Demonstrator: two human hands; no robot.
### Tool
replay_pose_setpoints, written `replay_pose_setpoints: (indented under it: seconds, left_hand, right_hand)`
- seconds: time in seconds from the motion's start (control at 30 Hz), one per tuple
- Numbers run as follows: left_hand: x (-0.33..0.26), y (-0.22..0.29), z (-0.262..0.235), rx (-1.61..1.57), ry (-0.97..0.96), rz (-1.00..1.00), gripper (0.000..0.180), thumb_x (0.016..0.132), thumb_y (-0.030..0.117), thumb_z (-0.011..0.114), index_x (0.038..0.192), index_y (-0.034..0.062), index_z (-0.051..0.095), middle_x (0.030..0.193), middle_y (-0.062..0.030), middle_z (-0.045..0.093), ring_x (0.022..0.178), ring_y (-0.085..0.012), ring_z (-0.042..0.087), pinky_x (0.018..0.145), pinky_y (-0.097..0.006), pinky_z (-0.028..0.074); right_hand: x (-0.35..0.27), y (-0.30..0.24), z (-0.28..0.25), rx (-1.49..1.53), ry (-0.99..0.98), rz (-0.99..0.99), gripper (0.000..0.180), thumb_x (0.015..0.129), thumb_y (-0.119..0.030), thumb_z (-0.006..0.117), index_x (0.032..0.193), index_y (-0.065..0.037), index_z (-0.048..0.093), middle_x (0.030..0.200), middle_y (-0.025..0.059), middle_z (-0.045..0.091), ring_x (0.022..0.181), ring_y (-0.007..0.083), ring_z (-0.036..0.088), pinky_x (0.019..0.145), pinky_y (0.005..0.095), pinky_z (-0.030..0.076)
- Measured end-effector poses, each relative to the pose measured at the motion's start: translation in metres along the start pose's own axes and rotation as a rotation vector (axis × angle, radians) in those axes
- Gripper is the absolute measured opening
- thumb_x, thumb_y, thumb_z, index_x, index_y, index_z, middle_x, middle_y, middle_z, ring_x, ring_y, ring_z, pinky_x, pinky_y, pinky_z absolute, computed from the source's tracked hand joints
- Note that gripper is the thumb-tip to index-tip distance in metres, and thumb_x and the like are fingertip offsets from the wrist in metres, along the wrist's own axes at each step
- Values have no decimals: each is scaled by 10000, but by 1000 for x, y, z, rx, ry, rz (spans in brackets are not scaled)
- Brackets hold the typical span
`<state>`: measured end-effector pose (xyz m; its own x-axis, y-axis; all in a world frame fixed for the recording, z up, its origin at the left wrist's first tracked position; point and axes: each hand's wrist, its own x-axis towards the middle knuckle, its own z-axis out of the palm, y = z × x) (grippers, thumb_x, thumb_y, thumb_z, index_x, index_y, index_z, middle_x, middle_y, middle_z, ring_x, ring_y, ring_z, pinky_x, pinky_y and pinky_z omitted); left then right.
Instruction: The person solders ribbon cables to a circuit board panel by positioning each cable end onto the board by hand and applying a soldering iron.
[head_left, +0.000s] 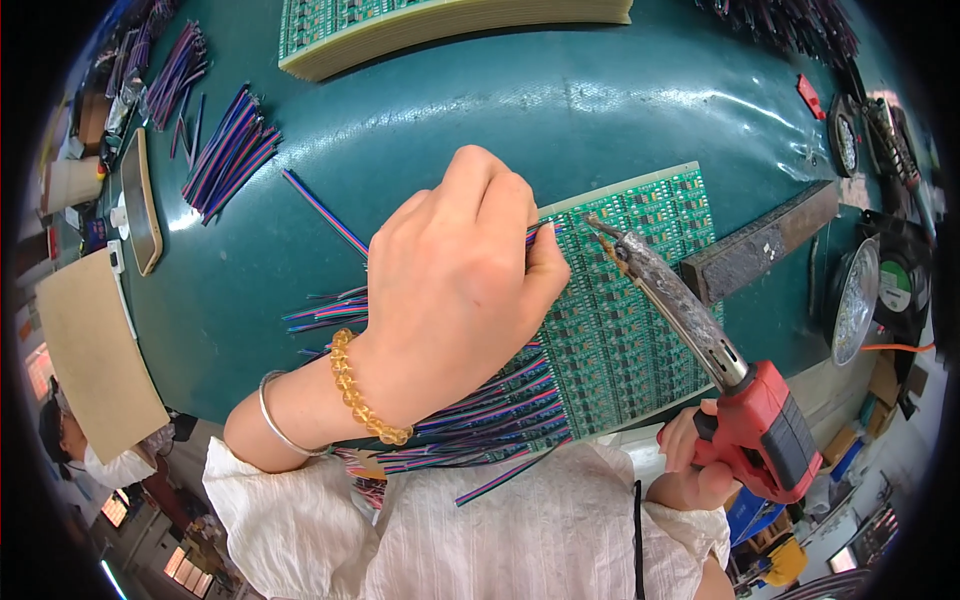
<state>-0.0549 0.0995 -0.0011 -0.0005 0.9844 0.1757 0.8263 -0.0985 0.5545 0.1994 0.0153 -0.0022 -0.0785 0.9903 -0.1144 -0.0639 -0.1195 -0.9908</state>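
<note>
My left hand (455, 265), with a yellow bead bracelet and a silver bangle at its wrist, pinches a multi-coloured ribbon wire (326, 214) over the upper left of a green circuit board panel (640, 310). The wire's tail sticks out to the left of the hand, and its other end points at the board. In my right hand (692, 468) is a red and black soldering gun (768, 432), gripped by the handle. Its tip lies over the panel's top rows, just right of my left fingertips; whether it touches is unclear. Several ribbon wires (500, 410) stretch leftward from the panel's lower left side.
A dark metal bar (765, 240) rests against the panel's right side. At the back stands a thick stack of circuit boards (460, 40). Wire bundles (235, 150) and a phone (140, 200) lie left. A clear dish (855, 300) and a small fan (903, 285) are right.
</note>
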Motion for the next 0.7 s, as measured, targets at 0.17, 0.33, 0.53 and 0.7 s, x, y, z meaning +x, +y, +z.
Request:
replay_pose_setpoints:
  seconds: [0.17, 0.33, 0.53, 0.7]
  left_hand:
    - [0, -1, 0, 3, 0, 7, 168, 749, 19, 703, 781, -6, 539, 837, -126, 550, 656, -311, 579, 585, -379, 480]
    - [0, -4, -1, 35, -12, 47, 169, 781, 111, 699, 802, 17, 560, 847, -125, 549, 644, -314, 601, 583, -407, 505]
    - [2, -2, -3, 19, -43, 24, 171, 801, 109, 694, 791, 0, 562, 854, -138, 554, 663, -332, 603, 598, -418, 513]
    - [2, -2, -11, 46, -53, 58, 156, 821, 111, 696, 810, 4, 583, 855, -137, 562, 667, -329, 607, 593, -413, 508]
  right_hand:
    - [-3, 8, -4, 37, 2, -46, 874, 818, -653, 636, 1278, 65, 443, 512, -11, 484, 413, 129, 462, 441, 278, 381]
    - [-5, 9, -6, 46, -10, -31, 862, 810, -672, 629, 1262, 43, 459, 502, -17, 471, 402, 128, 456, 431, 279, 373]
    - [-8, 5, -7, 20, 46, -42, 855, 809, -688, 615, 1240, 35, 464, 478, -18, 449, 386, 130, 441, 422, 277, 364]
    - [-13, 6, -15, -4, 28, 3, 857, 817, -697, 601, 1236, 37, 460, 469, -7, 445, 381, 129, 429, 417, 275, 359]
